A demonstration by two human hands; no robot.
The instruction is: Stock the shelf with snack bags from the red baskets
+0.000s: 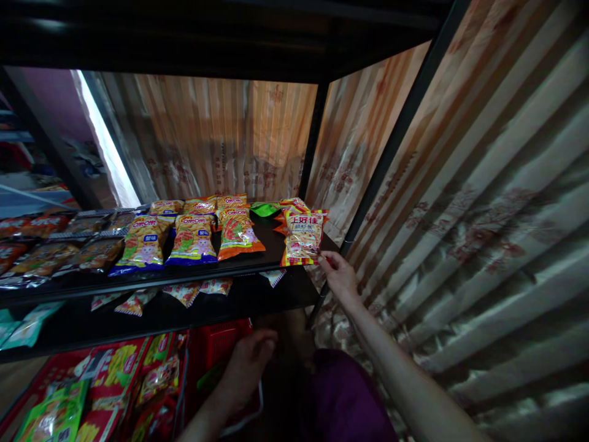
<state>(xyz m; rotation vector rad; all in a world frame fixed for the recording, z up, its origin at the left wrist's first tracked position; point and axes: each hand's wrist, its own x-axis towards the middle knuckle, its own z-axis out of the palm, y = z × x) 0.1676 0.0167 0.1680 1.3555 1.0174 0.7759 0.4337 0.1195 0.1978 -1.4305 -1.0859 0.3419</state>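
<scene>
At the right end of the upper shelf (193, 270), a yellow and red bag of prawn crackers (304, 238) stands propped upright near the front edge. My right hand (339, 275) pinches its lower right corner between thumb and fingers. Behind it, part of another red and yellow snack bag (294, 204) shows. My left hand (248, 365) hovers lower down, over a red plastic basket (225, 337), fingers loosely bent with nothing visible in them. Left of the cracker bag stand an orange snack bag (240, 234) and blue-bottomed yellow snack bags (192, 239).
Dark packaged snacks (92, 253) fill the shelf's left part; a green packet (265, 209) lies at the back. Small bags (184, 291) sit on the lower shelf (257, 301). A red box (110, 374) of snacks is below. A black post (386, 147) and patterned curtain (488, 202) bound the right.
</scene>
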